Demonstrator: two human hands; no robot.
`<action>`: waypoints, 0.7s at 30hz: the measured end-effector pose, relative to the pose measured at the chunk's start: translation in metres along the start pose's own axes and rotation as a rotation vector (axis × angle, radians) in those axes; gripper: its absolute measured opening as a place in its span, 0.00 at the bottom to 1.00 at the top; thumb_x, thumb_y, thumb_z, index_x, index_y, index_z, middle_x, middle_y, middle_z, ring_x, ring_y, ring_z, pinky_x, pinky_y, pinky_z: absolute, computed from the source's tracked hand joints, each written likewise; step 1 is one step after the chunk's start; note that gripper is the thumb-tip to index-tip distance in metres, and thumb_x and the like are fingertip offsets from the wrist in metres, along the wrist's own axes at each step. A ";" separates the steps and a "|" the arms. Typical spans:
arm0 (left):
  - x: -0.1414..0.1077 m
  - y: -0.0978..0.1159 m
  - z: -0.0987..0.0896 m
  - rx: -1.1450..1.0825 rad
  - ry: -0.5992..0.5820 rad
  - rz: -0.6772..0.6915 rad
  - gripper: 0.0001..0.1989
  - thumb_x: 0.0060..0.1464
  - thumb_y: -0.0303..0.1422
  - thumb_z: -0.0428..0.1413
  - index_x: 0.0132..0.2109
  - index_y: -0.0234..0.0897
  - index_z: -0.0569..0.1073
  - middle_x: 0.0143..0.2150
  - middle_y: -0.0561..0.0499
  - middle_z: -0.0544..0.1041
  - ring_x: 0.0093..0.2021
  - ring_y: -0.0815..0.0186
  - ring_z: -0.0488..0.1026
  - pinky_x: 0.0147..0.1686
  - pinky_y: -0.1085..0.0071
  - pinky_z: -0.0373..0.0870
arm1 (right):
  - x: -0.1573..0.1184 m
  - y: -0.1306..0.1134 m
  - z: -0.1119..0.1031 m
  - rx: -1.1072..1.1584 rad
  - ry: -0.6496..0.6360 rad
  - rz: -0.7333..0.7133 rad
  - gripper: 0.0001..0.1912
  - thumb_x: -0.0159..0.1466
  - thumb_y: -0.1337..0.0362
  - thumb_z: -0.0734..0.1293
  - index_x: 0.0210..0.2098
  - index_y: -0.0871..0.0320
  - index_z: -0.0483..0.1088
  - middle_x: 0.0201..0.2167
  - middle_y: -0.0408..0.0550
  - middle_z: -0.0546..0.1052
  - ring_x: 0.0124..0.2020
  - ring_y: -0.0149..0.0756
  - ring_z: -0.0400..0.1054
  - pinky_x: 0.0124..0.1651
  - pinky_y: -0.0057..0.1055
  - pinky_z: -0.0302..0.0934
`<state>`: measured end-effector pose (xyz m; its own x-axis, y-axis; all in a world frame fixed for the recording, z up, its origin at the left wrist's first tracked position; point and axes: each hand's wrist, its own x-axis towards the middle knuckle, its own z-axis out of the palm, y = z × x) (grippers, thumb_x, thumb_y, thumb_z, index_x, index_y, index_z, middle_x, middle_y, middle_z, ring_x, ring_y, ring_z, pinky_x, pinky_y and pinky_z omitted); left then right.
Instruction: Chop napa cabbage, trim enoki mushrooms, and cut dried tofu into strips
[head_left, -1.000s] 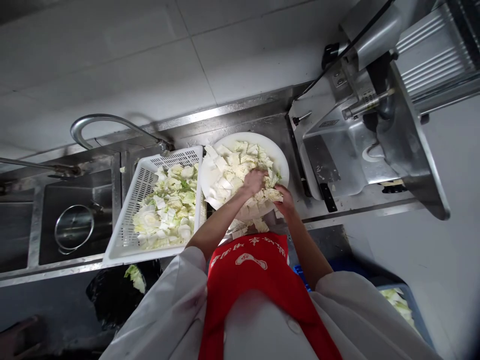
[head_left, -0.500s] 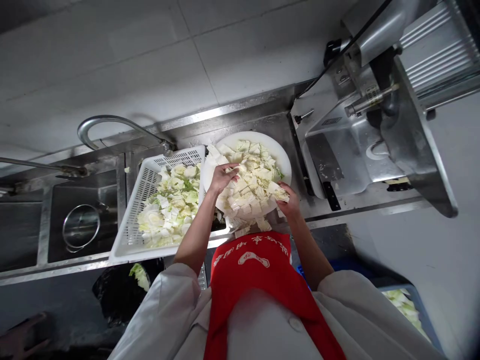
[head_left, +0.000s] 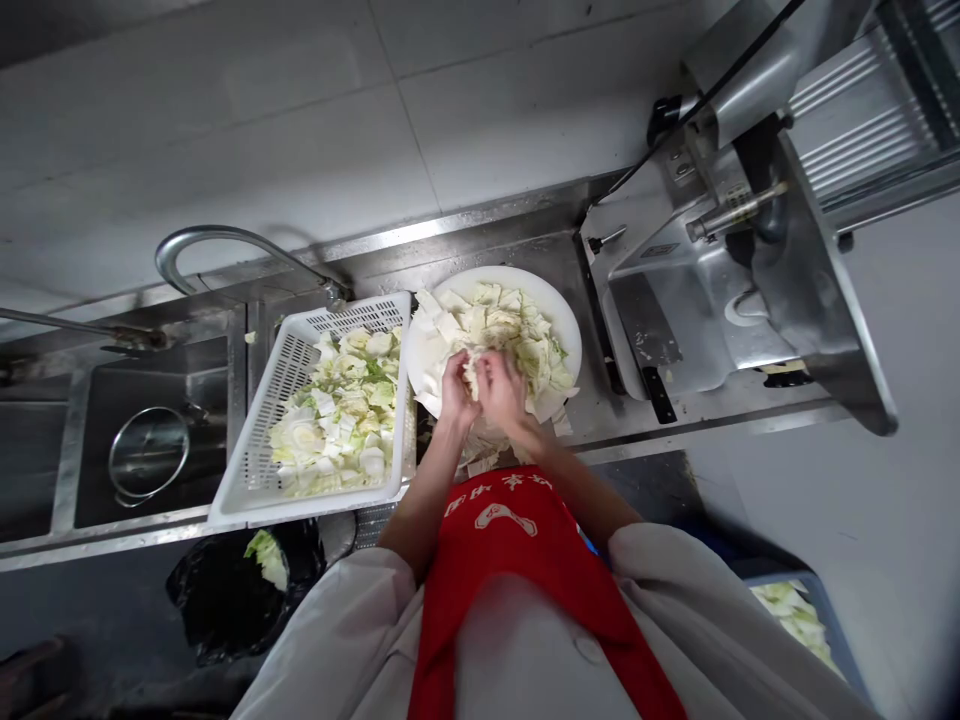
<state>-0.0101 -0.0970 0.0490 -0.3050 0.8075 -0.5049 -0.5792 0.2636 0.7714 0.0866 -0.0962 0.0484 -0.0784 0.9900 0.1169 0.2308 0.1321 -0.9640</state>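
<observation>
Chopped cabbage (head_left: 517,318) lies heaped on a round white cutting board (head_left: 564,310) in front of me. Over the near left part of the heap, my left hand (head_left: 459,388) has its fingers curled on cabbage pieces. Right beside it, my right hand (head_left: 501,385) is bent round pieces too, its fingers slightly blurred. The two hands almost meet, with pale cabbage between them. To their left stands a white slotted basket (head_left: 255,440) holding more cut cabbage (head_left: 352,400).
A cleaver (head_left: 646,320) lies on the metal slicer (head_left: 720,340) at the right. Sinks (head_left: 150,390) and a curved faucet (head_left: 225,238) are at the left. Below are a black bag (head_left: 210,590) and a blue bin (head_left: 832,610) with cabbage.
My right hand has moved left from the board's right edge to beside my left hand. My left hand has come nearer to me, and both now close on cabbage.
</observation>
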 end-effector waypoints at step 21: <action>-0.017 0.001 -0.064 -0.534 -0.097 -0.130 0.07 0.54 0.31 0.62 0.36 0.38 0.70 0.32 0.53 0.77 0.30 0.68 0.76 0.29 0.73 0.70 | 0.066 0.056 -0.046 -0.432 -0.163 0.119 0.10 0.69 0.64 0.64 0.32 0.54 0.75 0.30 0.44 0.77 0.35 0.38 0.70 0.43 0.34 0.61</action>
<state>-0.0540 -0.1445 0.0333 -0.1490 0.8380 -0.5249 -0.9177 0.0805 0.3890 0.1392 -0.0212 0.0127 -0.1704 0.9835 -0.0605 0.6267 0.0608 -0.7769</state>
